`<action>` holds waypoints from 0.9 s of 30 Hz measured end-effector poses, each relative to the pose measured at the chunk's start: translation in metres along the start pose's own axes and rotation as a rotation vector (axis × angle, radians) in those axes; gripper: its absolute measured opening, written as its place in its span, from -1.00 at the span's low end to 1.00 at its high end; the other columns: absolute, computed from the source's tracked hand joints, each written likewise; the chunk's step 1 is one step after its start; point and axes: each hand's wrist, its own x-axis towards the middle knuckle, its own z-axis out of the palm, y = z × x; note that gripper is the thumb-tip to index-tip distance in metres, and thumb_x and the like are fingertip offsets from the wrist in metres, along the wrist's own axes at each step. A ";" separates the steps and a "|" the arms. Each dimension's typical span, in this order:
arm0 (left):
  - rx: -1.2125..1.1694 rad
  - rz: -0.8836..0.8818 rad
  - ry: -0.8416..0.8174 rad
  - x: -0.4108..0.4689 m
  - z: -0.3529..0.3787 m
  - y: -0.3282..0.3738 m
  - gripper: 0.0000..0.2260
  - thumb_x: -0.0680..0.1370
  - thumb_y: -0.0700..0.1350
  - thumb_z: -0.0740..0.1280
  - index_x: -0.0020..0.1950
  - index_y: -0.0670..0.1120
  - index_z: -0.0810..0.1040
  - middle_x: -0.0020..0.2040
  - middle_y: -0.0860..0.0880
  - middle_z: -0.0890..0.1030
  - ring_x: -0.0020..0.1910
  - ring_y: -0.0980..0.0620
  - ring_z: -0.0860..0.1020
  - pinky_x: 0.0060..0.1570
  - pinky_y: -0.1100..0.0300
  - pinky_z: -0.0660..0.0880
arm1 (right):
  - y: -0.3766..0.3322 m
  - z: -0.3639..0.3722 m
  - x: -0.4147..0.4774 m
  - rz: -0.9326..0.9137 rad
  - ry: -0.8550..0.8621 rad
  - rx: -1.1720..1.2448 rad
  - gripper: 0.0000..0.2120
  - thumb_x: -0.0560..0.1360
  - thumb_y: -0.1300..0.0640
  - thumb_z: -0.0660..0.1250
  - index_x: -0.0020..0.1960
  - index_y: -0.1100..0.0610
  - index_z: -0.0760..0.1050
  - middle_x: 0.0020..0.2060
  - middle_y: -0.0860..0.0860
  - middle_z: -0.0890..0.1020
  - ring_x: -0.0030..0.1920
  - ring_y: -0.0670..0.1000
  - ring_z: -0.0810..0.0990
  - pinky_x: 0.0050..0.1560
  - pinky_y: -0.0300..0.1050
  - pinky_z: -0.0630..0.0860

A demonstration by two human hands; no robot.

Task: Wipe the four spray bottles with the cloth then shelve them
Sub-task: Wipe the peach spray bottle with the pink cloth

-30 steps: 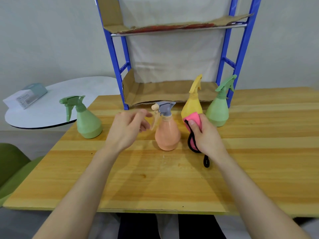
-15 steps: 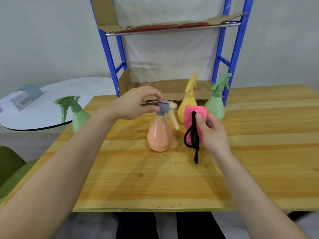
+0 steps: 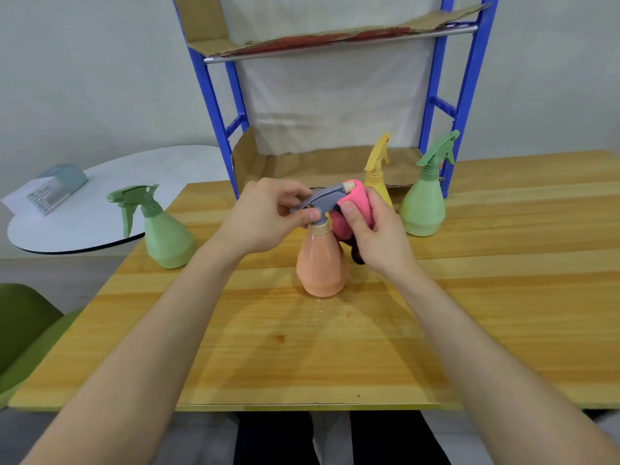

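Observation:
An orange spray bottle with a grey trigger head stands at the middle of the wooden table. My left hand pinches that grey head from the left. My right hand grips a pink cloth and presses it against the head's right side; a black loop hangs under the hand. A yellow bottle and a green bottle stand behind at the right. A second green bottle stands at the table's left.
A blue metal shelf rack lined with cardboard rises behind the table; its lower cardboard tray is at table height. A white round table with a box lies at left. A green chair sits low left.
My left hand has kept hold of the orange bottle's head and turned it. My right hand brought the pink cloth up against the head from the right.

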 end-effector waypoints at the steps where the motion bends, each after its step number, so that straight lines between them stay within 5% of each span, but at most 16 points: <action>1: -0.004 -0.003 0.017 -0.002 0.003 0.001 -0.85 0.59 -0.02 0.56 0.14 0.01 0.75 -0.12 0.08 0.81 -0.15 0.19 0.76 0.09 0.03 0.69 | 0.001 -0.005 0.002 0.007 -0.017 -0.013 -0.75 0.72 -0.11 0.29 0.29 -0.01 0.54 0.02 -0.13 0.68 0.00 -0.11 0.65 0.04 -0.07 0.59; 3: 0.024 -0.006 0.044 -0.004 0.006 0.003 -0.84 0.58 0.01 0.57 0.14 0.06 0.76 -0.11 0.11 0.80 -0.12 0.20 0.76 0.08 0.03 0.69 | -0.003 -0.011 0.005 -0.005 -0.011 -0.016 -0.74 0.70 -0.10 0.32 0.32 0.00 0.52 0.06 -0.11 0.68 0.04 -0.08 0.67 0.07 -0.06 0.62; 6: 0.081 0.009 0.078 -0.001 0.012 0.008 -0.87 0.57 0.02 0.56 0.09 0.07 0.75 -0.13 0.10 0.80 -0.11 0.11 0.75 0.04 -0.02 0.68 | -0.007 -0.004 0.005 -0.011 0.067 0.038 -0.78 0.70 0.01 0.35 0.31 -0.03 0.46 0.05 -0.17 0.64 0.03 -0.23 0.64 0.00 -0.29 0.55; 11: 0.138 -0.053 0.166 0.000 0.010 -0.003 -0.89 0.56 0.05 0.56 0.02 0.08 0.72 -0.16 0.11 0.78 -0.14 0.05 0.74 0.00 -0.04 0.69 | 0.031 -0.019 -0.016 0.161 -0.013 -0.304 -0.73 0.69 0.01 0.36 0.37 0.00 0.48 0.04 -0.09 0.64 0.06 0.03 0.65 0.00 -0.01 0.55; 14: 0.132 -0.125 0.272 0.011 0.007 -0.014 -0.85 0.54 0.10 0.56 0.02 0.08 0.69 -0.16 0.08 0.76 -0.14 0.01 0.74 0.04 -0.07 0.70 | 0.041 -0.034 -0.016 0.026 0.059 -0.461 -0.67 0.69 0.01 0.35 0.44 -0.02 0.49 0.15 -0.06 0.62 0.12 0.01 0.58 0.11 -0.01 0.53; 18: 0.256 -0.119 0.422 0.039 0.017 -0.013 -0.78 0.56 0.13 0.51 0.03 0.00 0.68 -0.21 0.06 0.72 -0.12 -0.03 0.69 -0.08 -0.05 0.69 | 0.058 -0.012 -0.032 -0.082 -0.402 -0.694 -0.59 0.70 -0.07 0.29 0.53 -0.06 0.48 0.39 -0.05 0.62 0.41 0.03 0.55 0.50 0.01 0.42; 22: 0.426 -0.140 0.481 0.067 0.037 -0.005 -0.78 0.59 0.11 0.42 -0.01 -0.04 0.62 -0.20 -0.03 0.66 -0.22 -0.10 0.64 -0.24 -0.01 0.66 | 0.062 -0.008 -0.035 -0.029 -0.463 -0.695 -0.50 0.74 -0.13 0.19 0.64 -0.02 0.35 0.61 -0.04 0.42 0.64 0.00 0.30 0.67 -0.09 0.06; 27: 0.515 -0.126 0.450 0.089 0.061 -0.004 -0.77 0.66 0.08 0.37 0.06 -0.08 0.59 -0.19 -0.05 0.64 -0.27 -0.12 0.63 -0.30 0.01 0.62 | 0.057 -0.009 -0.032 0.000 -0.477 -0.653 -0.50 0.75 -0.12 0.15 0.66 -0.05 0.32 0.64 -0.05 0.37 0.67 -0.03 0.24 0.67 -0.14 0.00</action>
